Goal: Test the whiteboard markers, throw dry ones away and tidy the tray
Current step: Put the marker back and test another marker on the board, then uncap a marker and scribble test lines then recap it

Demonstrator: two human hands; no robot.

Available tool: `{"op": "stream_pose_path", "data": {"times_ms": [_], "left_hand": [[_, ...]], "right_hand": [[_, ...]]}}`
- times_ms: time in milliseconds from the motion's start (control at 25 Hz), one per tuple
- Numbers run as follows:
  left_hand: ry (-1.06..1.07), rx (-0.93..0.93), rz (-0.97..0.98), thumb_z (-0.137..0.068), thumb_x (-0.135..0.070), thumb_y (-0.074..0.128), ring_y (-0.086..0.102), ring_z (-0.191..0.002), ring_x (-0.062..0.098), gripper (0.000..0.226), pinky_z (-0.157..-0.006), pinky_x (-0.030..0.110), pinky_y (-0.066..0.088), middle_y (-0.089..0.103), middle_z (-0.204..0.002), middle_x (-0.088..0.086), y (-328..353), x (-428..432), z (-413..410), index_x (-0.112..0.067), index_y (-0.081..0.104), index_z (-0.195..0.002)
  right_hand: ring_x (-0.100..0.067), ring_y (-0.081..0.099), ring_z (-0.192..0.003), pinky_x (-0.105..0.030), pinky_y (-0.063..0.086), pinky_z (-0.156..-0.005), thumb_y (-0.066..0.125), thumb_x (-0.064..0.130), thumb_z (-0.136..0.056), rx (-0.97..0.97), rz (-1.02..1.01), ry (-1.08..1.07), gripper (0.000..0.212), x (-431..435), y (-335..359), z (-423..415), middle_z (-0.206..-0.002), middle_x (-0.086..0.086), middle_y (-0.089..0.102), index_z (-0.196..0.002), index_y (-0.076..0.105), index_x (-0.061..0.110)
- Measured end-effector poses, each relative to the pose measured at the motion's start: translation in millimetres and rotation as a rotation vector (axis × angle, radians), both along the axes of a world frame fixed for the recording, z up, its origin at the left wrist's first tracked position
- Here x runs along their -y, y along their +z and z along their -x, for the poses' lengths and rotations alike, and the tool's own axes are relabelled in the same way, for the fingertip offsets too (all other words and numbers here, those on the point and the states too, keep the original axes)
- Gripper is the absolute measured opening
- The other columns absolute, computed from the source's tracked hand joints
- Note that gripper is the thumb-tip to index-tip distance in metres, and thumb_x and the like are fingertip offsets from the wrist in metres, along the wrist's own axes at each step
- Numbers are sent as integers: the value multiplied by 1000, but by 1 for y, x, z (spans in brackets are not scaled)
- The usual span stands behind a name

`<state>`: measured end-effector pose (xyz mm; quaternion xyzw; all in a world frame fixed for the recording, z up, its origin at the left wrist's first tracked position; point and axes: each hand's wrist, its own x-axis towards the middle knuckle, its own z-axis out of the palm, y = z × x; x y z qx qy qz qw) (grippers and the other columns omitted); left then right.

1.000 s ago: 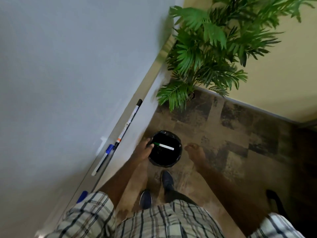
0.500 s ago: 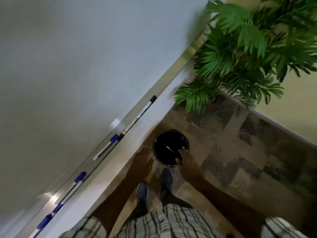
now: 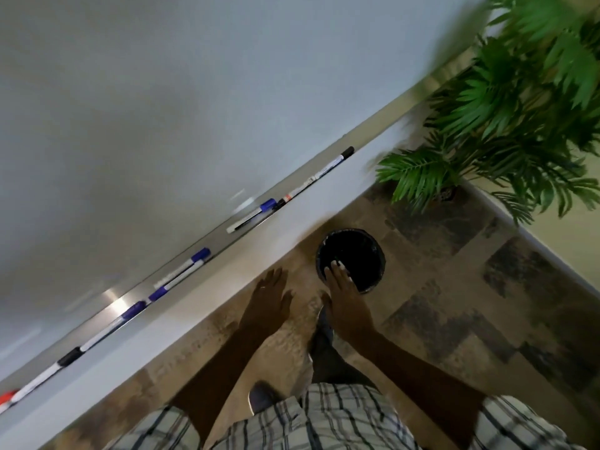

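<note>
A metal marker tray [image 3: 110, 306] runs along the foot of the whiteboard [image 3: 162, 108]. Several markers lie in it: a black-capped marker [image 3: 331, 164] at the right end, a blue-capped marker [image 3: 253, 214], two blue ones [image 3: 183, 271] side by side, more further left and a red cap [image 3: 6, 397] at the left edge. A round black bin [image 3: 352, 259] stands on the floor below. My left hand [image 3: 269, 298] hangs empty with straight fingers beside the bin. My right hand [image 3: 344, 298] reaches over the bin's near rim, fingers extended, holding nothing.
A potted palm [image 3: 506, 118] fills the right corner by the beige wall. The floor [image 3: 454, 319] is mottled brown tile. My shoes [image 3: 263, 397] stand just short of the bin.
The green marker my left hand held over the bin has dropped in. My left hand drew back empty; my right hand moved over the bin's rim. The view swung left along the tray.
</note>
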<state>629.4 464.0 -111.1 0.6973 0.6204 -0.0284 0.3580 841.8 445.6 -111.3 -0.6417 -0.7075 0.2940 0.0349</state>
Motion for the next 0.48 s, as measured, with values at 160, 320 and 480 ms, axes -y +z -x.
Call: {"op": "stream_pose_path", "data": {"times_ms": [160, 320, 480], "left_hand": [[73, 3, -82, -105, -47, 24, 3, -161, 23, 68, -124, 30, -5, 11, -172, 6, 15, 50, 45, -13, 18, -164], [135, 17, -137, -112, -37, 32, -2, -161, 22, 60, -130, 38, -2, 5, -173, 5, 31, 120, 101, -14, 12, -164], [266, -23, -199, -112, -37, 31, -1, -161, 23, 60, -130, 39, 1, 5, -173, 6, 51, 198, 165, -14, 12, -164]], "right_hand": [[-33, 23, -151, -47, 33, -118, 18, 50, -102, 43, -43, 89, 70, 33, 11, 43, -163, -15, 27, -155, 31, 6], [-30, 19, -153, -47, 31, -120, 5, 56, -101, 96, -80, 178, 76, 78, 20, 99, -165, -12, 21, -157, 26, 9], [-31, 35, -147, -48, 27, -118, 5, 57, -102, 75, -136, 307, 79, 122, 41, 178, -159, -14, 35, -151, 39, 6]]}}
